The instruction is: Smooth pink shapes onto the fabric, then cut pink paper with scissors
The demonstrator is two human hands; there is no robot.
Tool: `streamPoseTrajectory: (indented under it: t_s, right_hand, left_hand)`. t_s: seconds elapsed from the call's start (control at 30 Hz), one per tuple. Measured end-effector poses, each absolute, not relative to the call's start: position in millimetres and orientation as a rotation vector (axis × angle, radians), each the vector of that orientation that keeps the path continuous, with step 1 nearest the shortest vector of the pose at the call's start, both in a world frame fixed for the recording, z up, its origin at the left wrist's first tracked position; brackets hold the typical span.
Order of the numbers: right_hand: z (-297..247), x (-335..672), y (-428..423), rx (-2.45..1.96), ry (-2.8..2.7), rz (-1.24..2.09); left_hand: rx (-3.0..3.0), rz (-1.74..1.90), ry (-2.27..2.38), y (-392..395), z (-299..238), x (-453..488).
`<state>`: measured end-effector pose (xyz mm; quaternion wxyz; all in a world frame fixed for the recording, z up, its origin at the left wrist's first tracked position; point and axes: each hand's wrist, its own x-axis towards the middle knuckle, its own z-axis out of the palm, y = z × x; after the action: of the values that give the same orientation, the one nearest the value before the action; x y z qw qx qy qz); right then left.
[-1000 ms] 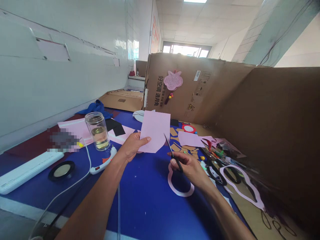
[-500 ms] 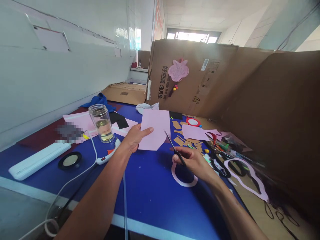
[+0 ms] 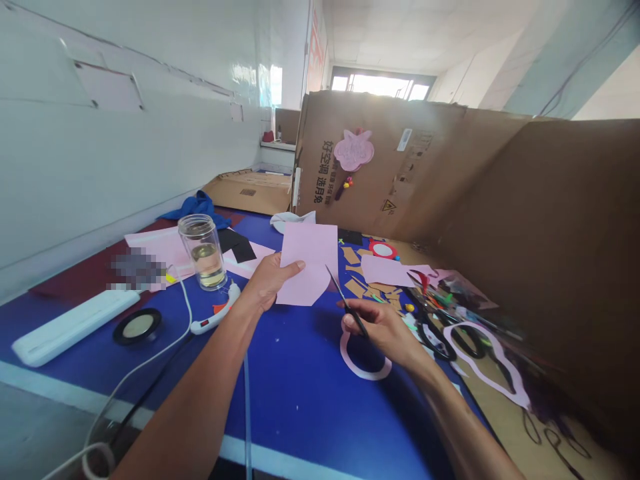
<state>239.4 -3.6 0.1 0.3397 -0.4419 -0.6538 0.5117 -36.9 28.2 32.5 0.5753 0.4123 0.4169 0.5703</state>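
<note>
Left of the left fingers (image 3: 285, 270) stand a glass jar of yellowish liquid (image 3: 204, 255) and a corded white glue gun (image 3: 215, 310); beyond those fingers rises a cardboard partition (image 3: 380, 193).

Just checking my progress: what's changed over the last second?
The pink paper has turned from tilted to nearly upright in the left hand, which kept hold of it. The right hand still holds the scissors, tips near the paper. The jar and ring stayed put.
</note>
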Motion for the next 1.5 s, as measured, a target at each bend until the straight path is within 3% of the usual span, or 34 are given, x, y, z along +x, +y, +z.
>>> streamPoseTrajectory:
  t_s: [1.5]
  right_hand:
    - [0.2, 233.3, -4.1, -1.090, -1.644, 1.393]
  left_hand:
    - [0.953, 1.328, 0.972, 24.6, 34.3, -33.0]
